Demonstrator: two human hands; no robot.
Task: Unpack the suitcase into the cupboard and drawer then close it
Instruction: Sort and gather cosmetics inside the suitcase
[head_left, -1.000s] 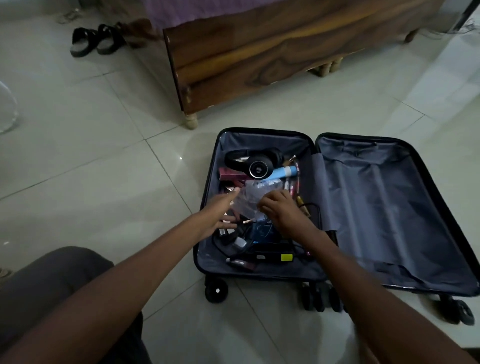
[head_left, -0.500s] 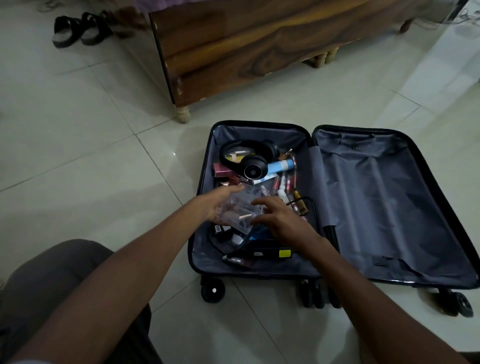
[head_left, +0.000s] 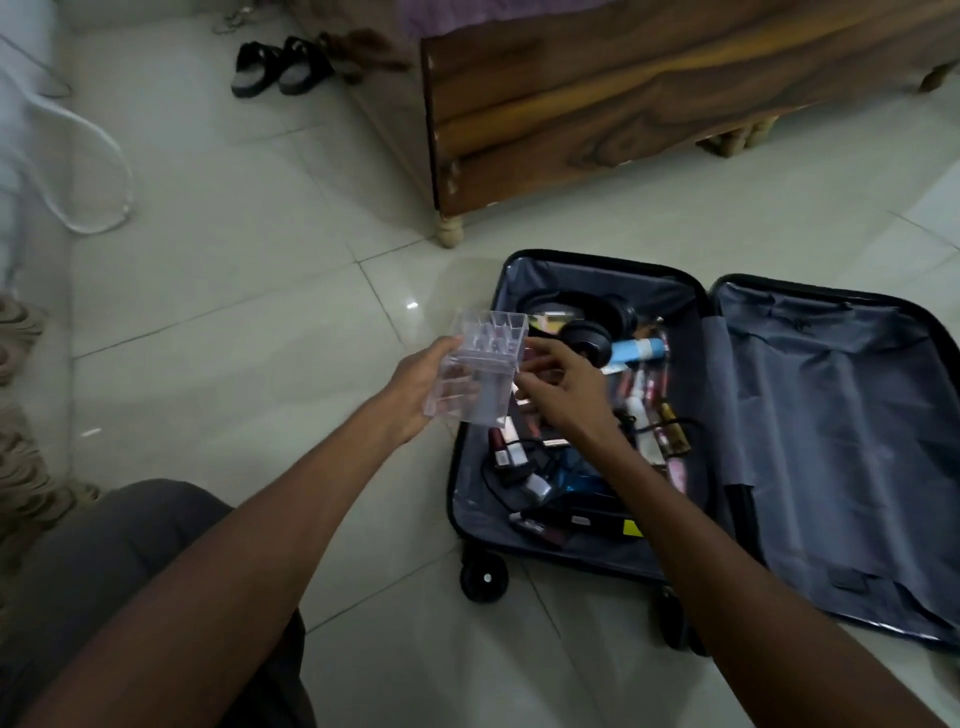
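The clear plastic organiser box (head_left: 475, 371) is held up above the floor, just left of the suitcase's (head_left: 597, 270) left rim, out of the packed half. It stands roughly upright with its open, compartmented top tilted away from the person and its long axis running near-vertical. It sits between the two hands, against the left hand (head_left: 418, 387), which cups its left wall and base with the fingers (head_left: 449, 345) curled round the far edge. The right hand (head_left: 558, 382) is just beside the box's right wall, its fingers (head_left: 537, 345) bent and loosely spread; whether the tips touch the plastic or hover next to it I cannot tell. My judgement is that the left hand carries the weight, so the box can travel to the cupboard or drawer in that hand alone. Further out, the packed half holds headphones (head_left: 587, 338), a blue tube (head_left: 636, 351), cosmetics and cables; the lid half (head_left: 831, 441) shows only lining.
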